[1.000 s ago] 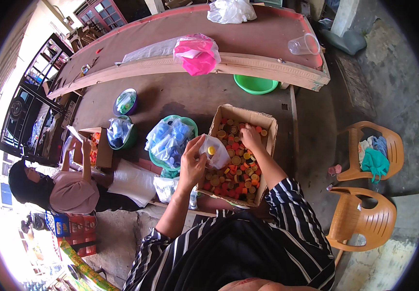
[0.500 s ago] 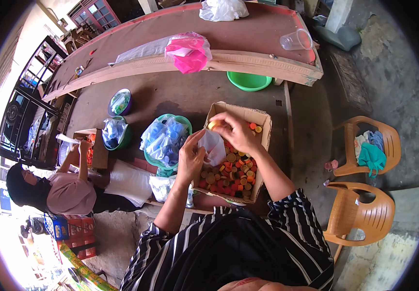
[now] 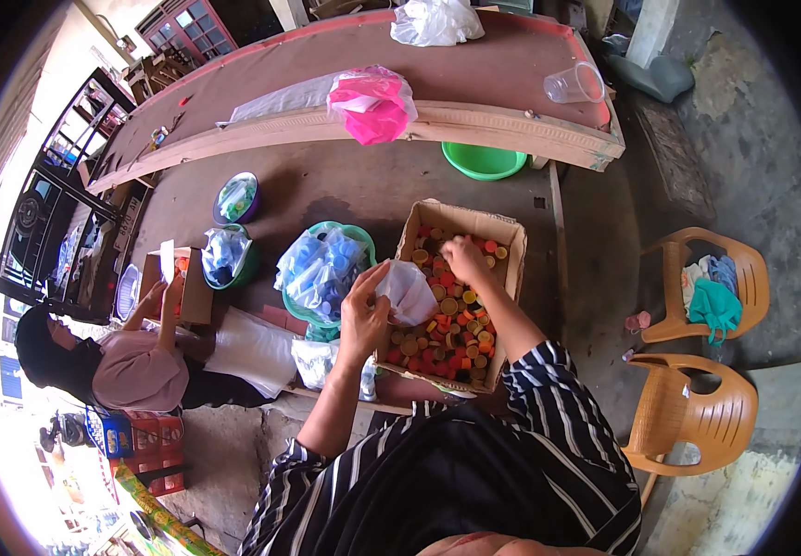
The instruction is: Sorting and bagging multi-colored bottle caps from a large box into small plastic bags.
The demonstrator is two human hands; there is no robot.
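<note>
A clear plastic bag (image 3: 408, 295) hangs over the left side of a cardboard box (image 3: 514, 243), its edge pinched between the thumb and fingers of my left hand (image 3: 365, 310). Loose bottle caps (image 3: 449, 357) in red, orange, yellow and brown fill the box. My right hand (image 3: 465, 261) is down among the caps at the box's far part, its fingers curled together. Whatever lies between those fingertips is hidden.
Left of the box stands a green basin (image 3: 369, 243) of bagged blue caps. Smaller bowls and a stack of clear bags (image 3: 250, 352) lie farther left, where a co-worker (image 3: 141, 371) handles another box. A raised shelf (image 3: 474, 119) runs behind; plastic chairs (image 3: 697, 417) stand right.
My right hand has gone from the bag's mouth, where it held a yellowish cap, down into the box to the right. My left hand keeps hold of the bag.
</note>
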